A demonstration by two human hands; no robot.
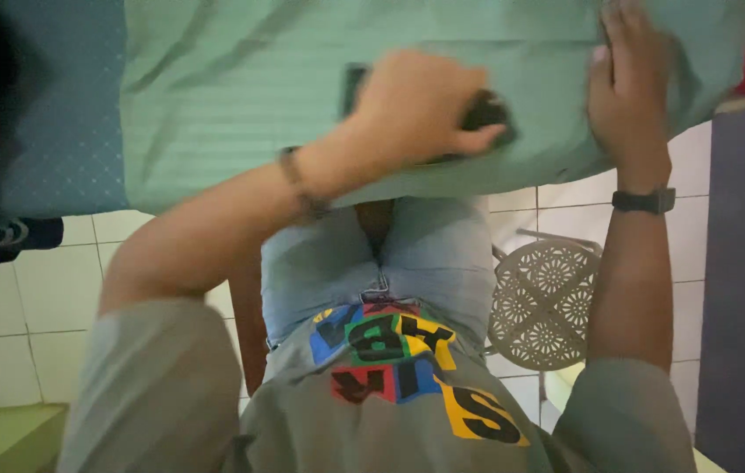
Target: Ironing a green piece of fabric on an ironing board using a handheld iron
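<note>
- At the twelve o'clock edge of your view, the green striped garment (241, 88) lies spread over a blue dotted board cover (48, 123), with its near hem hanging toward your lap.
- Your left hand (412, 105) is closed around a dark iron (482, 118), and the iron sits flat on the cloth at about one o'clock from your wrist.
- The risk, as I judge it: your right hand (627, 88) lies on the same cloth at three o'clock from the iron, near but not touching it. A push that way could bring the hot sole against your fingers.
- Second risk: if the iron rests in one spot, the fabric under it could scorch or go shiny.
- Third: the hem hangs off the near edge, so a hard drag toward six o'clock could pull the garment off the board.
- Left fingers: curled tight and pressed together over the iron's handle, thumb tucked under, so the grip is fully closed.
- Right fingers: laid flat, lightly spread, palm down, holding the cloth taut and pinching nothing.
- Off at four o'clock a cream perforated plastic chair (543, 302) stands on the white tiled floor (31, 298), well apart from both hands.
</note>
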